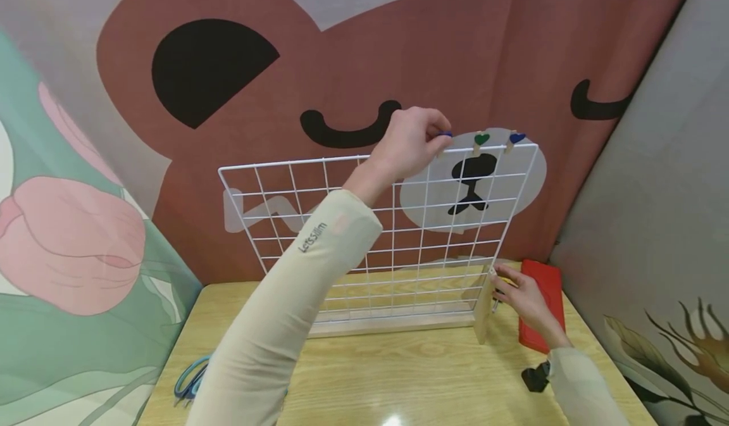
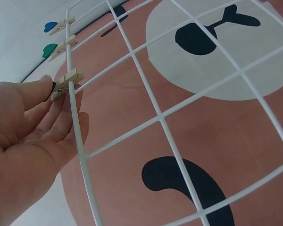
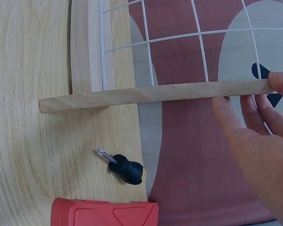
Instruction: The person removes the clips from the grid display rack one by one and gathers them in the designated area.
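A white wire grid [image 1: 393,230] stands upright in a wooden base [image 1: 393,328]. At its top wire, my left hand [image 1: 412,141] pinches a small wooden clothespin [image 2: 67,84] between thumb and fingers; the clothespin sits over the wire. Its dark blue decoration is mostly covered by the thumb. Farther right along that wire are a clothespin with a green heart [image 1: 481,139] and one with a blue heart [image 1: 517,138]. My right hand [image 1: 524,296] holds the upper end of the wooden side post [image 3: 155,93], thumb on one side and fingers on the other.
A screwdriver [image 3: 127,169] with a black handle lies beside the post, near a red case [image 1: 541,306]. Near the right sleeve is a black object [image 1: 535,377]. A blue-handled tool [image 1: 190,378] lies at the table's left. A printed curtain [image 1: 228,97] hangs behind the grid.
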{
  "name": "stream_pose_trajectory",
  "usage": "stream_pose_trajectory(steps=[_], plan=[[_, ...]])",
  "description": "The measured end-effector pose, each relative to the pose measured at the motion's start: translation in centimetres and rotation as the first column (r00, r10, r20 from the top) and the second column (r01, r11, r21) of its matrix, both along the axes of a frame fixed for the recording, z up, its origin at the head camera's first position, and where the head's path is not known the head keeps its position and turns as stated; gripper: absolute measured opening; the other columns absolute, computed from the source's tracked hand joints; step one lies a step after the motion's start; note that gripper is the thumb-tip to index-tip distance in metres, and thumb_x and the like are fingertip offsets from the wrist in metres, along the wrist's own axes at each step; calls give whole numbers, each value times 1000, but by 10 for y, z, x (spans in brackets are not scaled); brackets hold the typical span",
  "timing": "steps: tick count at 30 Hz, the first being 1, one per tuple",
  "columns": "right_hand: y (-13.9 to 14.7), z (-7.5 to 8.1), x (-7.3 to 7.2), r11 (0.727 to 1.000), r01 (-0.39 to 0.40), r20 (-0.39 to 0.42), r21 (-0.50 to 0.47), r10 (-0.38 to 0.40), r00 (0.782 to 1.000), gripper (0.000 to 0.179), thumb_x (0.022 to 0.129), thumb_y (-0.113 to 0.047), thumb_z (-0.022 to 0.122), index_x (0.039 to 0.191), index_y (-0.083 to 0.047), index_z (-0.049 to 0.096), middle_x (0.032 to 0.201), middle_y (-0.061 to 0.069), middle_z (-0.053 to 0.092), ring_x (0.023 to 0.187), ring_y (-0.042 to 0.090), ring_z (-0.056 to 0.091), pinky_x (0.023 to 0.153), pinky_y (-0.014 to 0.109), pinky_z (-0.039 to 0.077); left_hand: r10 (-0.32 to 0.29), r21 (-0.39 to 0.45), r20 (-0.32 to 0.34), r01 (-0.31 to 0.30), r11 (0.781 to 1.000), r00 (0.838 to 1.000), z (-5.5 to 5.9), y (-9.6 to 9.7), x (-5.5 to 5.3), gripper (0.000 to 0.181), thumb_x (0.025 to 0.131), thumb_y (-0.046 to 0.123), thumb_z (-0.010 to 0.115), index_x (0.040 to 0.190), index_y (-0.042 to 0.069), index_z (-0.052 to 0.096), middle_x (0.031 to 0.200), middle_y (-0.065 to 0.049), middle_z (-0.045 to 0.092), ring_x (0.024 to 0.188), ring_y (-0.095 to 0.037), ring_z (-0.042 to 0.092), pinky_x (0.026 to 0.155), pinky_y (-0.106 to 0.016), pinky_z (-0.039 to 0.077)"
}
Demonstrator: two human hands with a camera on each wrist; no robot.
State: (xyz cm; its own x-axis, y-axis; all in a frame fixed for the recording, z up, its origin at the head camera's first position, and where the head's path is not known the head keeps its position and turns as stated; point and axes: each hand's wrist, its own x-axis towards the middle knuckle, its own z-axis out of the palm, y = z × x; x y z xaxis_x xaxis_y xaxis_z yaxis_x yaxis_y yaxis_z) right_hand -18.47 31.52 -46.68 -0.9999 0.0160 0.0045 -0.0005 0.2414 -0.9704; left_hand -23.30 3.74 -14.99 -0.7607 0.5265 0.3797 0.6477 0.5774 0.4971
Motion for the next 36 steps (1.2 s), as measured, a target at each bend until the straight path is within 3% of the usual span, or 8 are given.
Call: stream_pose_trajectory(steps=[6,20,28,32,36], plan=[[1,1,-1,1000,-11,3,-2,11,1000,62,100,-26,53,145,9,29,143,29,34,102,-4,55,93,39,46,34,0,-9,-34,999,999,1,0,1,19,95,21,63,108,8,69,91,1,71,77,-4,63,71,-17,48],[0,2,1,1000,-19,4,-5,19,1000,62,100,-26,52,145,10,28,142,29,34,100,-6,54,94,42,45,27,55,-4,-27,998,1000,0,-1,6,15,92,17,65,102,8,72,91,1,70,76,-4,63,69,-18,49],[0,2,1,1000,-23,11,0,23,1000,63,100,-28,52,146,9,28,142,29,33,101,-5,54,94,41,44,48,70,-50,-45,997,998,1,-1,8,13,92,17,66,99,9,74,85,2,70,71,-4,62,67,-17,48],[0,3,1,1000,-26,12,2,26,1000,64,100,-28,52,146,9,27,143,29,33,103,-4,54,94,40,44,56,146,-85,-43,988,995,5,-3,9,11,93,17,65,97,9,73,80,2,69,69,-6,61,65,-18,47],[-1,2,0,1000,-17,5,-2,17,1000,62,100,-27,52,145,10,28,142,29,34,100,-6,54,93,37,46,25,252,-62,-9,968,998,5,-8,11,9,94,17,63,97,10,69,79,1,68,69,-8,61,65,-20,46]])
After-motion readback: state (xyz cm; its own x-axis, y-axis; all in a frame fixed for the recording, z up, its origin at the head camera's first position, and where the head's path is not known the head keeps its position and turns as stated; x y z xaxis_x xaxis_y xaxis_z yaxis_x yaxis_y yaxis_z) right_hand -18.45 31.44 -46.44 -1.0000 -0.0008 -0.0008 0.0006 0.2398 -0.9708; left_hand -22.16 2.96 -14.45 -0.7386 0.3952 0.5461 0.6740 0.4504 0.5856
